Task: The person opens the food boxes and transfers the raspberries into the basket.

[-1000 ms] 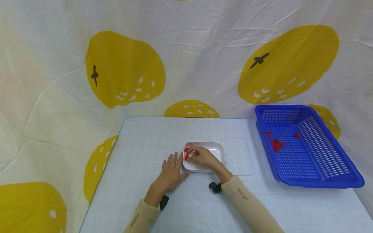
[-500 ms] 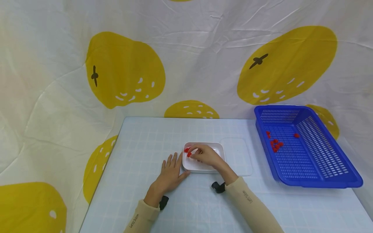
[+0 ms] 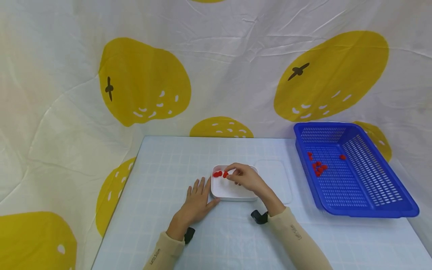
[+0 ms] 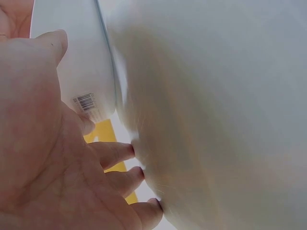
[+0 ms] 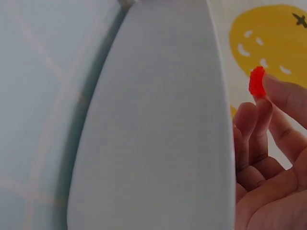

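Note:
A small white tray [image 3: 233, 195] sits mid-table with a couple of red pieces [image 3: 217, 174] at its far left corner. My right hand [image 3: 243, 176] hovers over the tray and pinches one small red piece [image 3: 225, 174] between thumb and fingertip; the right wrist view shows that red piece [image 5: 257, 81] at my fingertips beside the tray [image 5: 158, 134]. My left hand [image 3: 195, 202] lies flat on the table, its fingers straight, with the thumb against the tray's near left side. The left wrist view shows the left hand's fingers [image 4: 115, 153] against the table surface.
A blue perforated basket [image 3: 357, 195] stands at the right with several red pieces [image 3: 318, 167] inside. A clear lid [image 3: 275, 180] lies flat just right of the tray. A yellow-printed cloth hangs behind; the table's left edge runs near my left forearm.
My right hand has lifted up and to the right from the tray's left corner, carrying one red piece. The left hand has stayed put.

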The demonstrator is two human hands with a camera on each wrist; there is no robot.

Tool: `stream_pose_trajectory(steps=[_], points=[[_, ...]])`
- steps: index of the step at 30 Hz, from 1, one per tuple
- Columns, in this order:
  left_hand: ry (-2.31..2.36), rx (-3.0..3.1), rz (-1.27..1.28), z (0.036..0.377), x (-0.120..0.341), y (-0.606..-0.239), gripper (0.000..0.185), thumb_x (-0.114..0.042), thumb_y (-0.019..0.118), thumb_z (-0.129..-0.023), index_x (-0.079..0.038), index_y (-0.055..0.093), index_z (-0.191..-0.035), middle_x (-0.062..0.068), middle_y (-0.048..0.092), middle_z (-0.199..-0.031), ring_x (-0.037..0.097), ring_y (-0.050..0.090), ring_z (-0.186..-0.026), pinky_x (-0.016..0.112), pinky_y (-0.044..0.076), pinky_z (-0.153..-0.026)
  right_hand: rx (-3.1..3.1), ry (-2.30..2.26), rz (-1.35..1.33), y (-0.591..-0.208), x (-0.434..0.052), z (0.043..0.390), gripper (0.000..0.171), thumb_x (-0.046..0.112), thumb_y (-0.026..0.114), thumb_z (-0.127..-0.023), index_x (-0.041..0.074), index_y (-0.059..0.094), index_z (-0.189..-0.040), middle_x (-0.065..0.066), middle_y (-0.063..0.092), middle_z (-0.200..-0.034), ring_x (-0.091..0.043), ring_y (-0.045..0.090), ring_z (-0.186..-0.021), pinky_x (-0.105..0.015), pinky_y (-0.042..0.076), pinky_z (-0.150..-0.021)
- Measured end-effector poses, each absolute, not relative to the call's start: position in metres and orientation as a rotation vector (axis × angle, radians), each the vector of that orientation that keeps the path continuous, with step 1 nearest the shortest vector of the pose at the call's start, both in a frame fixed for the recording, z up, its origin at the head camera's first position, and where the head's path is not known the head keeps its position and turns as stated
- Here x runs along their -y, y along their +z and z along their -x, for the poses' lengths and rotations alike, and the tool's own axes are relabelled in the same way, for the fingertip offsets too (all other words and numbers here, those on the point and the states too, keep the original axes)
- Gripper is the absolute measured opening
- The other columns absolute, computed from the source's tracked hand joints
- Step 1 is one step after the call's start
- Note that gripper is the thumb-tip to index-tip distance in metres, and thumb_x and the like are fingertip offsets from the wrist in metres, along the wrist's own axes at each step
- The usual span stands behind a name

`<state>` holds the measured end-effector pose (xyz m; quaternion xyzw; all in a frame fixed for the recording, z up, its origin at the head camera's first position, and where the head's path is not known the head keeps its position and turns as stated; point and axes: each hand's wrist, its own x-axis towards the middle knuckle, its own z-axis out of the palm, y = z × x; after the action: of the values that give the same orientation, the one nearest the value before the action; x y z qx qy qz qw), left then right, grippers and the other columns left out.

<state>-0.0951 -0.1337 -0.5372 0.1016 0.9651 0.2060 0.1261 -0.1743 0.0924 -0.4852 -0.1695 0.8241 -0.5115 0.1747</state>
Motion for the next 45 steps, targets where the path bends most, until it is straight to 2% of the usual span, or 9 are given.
stream_pose_trajectory(steps=[11,20,23,29,32,35,38,45], points=[[0.603,-2.819,-0.281,0.096,0.133,-0.541,0.091,-0.059,0.055,-0.096,-0.013,0.012,-0.162,0.017,0.014,-0.165,0.041,0.006,-0.150,0.063,0.008,-0.116,-2.331,-1.498,0.458,-0.473,-0.113,0.174,0.027,0.016,0.070,-0.095,0.008,0.069,-0.121,-0.027,0.063,-0.087,-0.030,0.057,-0.071,-0.038,0.052,-0.065],[0.611,-2.820,-0.284,0.095,0.133,-0.538,0.090,-0.058,0.053,-0.097,-0.014,0.011,-0.162,0.017,0.012,-0.165,0.040,0.004,-0.151,0.061,0.007,-0.117,-2.338,-1.536,0.389,-0.468,-0.130,0.173,0.026,0.022,0.071,-0.096,0.011,0.070,-0.119,-0.027,0.063,-0.090,-0.044,0.058,-0.081,-0.052,0.053,-0.074],[0.612,-2.821,-0.286,0.094,0.133,-0.537,0.089,-0.059,0.053,-0.097,-0.013,0.011,-0.162,0.017,0.012,-0.165,0.040,0.004,-0.151,0.061,0.006,-0.117,-2.350,-1.536,0.355,-0.467,-0.136,0.173,0.027,0.023,0.070,-0.096,0.011,0.069,-0.120,-0.023,0.064,-0.090,-0.044,0.058,-0.083,-0.053,0.053,-0.075],[0.632,-2.820,-0.300,0.095,0.134,-0.539,0.089,-0.058,0.054,-0.097,-0.013,0.012,-0.162,0.017,0.013,-0.165,0.040,0.005,-0.151,0.061,0.007,-0.117,-2.379,-1.538,0.318,-0.462,-0.150,0.171,0.032,0.024,0.069,-0.097,0.008,0.068,-0.124,-0.011,0.066,-0.089,-0.038,0.060,-0.083,-0.051,0.054,-0.076],[0.638,-2.817,-0.304,0.095,0.135,-0.540,0.089,-0.059,0.053,-0.097,-0.014,0.011,-0.162,0.017,0.013,-0.165,0.039,0.005,-0.151,0.061,0.006,-0.117,-2.393,-1.552,0.307,-0.461,-0.157,0.171,0.031,0.024,0.069,-0.097,0.009,0.068,-0.123,-0.011,0.065,-0.087,-0.044,0.060,-0.086,-0.051,0.054,-0.076],[0.645,-2.818,-0.306,0.094,0.135,-0.540,0.089,-0.058,0.054,-0.097,-0.014,0.012,-0.162,0.017,0.013,-0.165,0.040,0.005,-0.151,0.061,0.006,-0.117,-2.409,-1.567,0.301,-0.458,-0.165,0.171,0.030,0.024,0.069,-0.097,0.010,0.069,-0.123,-0.017,0.065,-0.089,-0.048,0.059,-0.088,-0.048,0.054,-0.076],[0.650,-2.822,-0.313,0.094,0.135,-0.539,0.089,-0.058,0.054,-0.097,-0.013,0.012,-0.162,0.018,0.014,-0.165,0.040,0.006,-0.150,0.062,0.007,-0.117,-2.440,-1.570,0.305,-0.455,-0.174,0.171,0.030,0.023,0.068,-0.097,0.009,0.068,-0.123,-0.018,0.065,-0.090,-0.047,0.059,-0.086,-0.044,0.055,-0.074],[0.641,-2.821,-0.302,0.094,0.134,-0.540,0.090,-0.059,0.053,-0.097,-0.013,0.011,-0.162,0.017,0.013,-0.165,0.040,0.005,-0.151,0.061,0.006,-0.117,-2.495,-1.567,0.294,-0.442,-0.192,0.170,0.031,0.020,0.066,-0.099,0.005,0.066,-0.126,-0.012,0.065,-0.090,-0.042,0.059,-0.083,-0.035,0.053,-0.070]])
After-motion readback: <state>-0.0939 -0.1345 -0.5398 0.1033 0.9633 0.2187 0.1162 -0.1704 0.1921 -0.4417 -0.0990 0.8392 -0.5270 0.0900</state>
